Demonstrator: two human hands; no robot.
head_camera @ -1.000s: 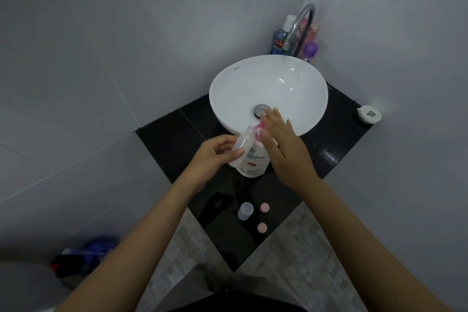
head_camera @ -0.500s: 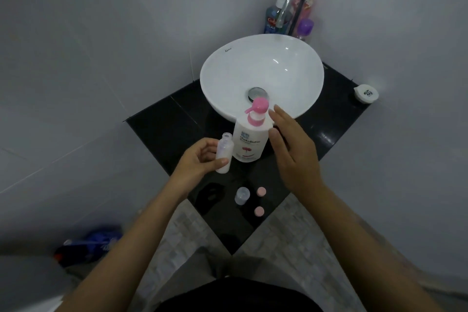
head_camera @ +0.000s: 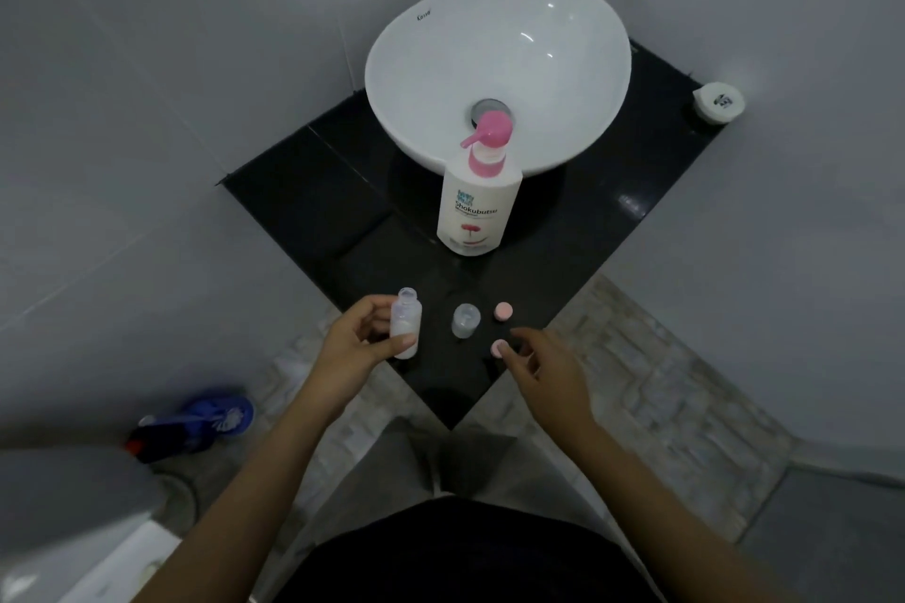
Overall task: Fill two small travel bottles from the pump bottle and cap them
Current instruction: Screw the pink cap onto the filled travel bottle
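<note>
Now the left hand (head_camera: 357, 348) holds a small bottle (head_camera: 405, 331) upright, and the right hand (head_camera: 543, 370) is at a pink cap (head_camera: 498, 349), but I cannot tell if it grips.

The left hand (head_camera: 360, 340) and the right hand (head_camera: 543, 367) are bare, and so are the forearms (head_camera: 254, 480) behind them, uncovered all the way back to the lower edge of the view; whether a sleeve begins further up cannot be told. Nearer the body than the hands, between the two forearms, light grey trousers (head_camera: 431, 460) show, loose, with soft folds and a crease where the two legs part. Closer still, below both wrists, sits a plain black top (head_camera: 465, 558), its rounded lower edge overlapping the grey cloth
</note>
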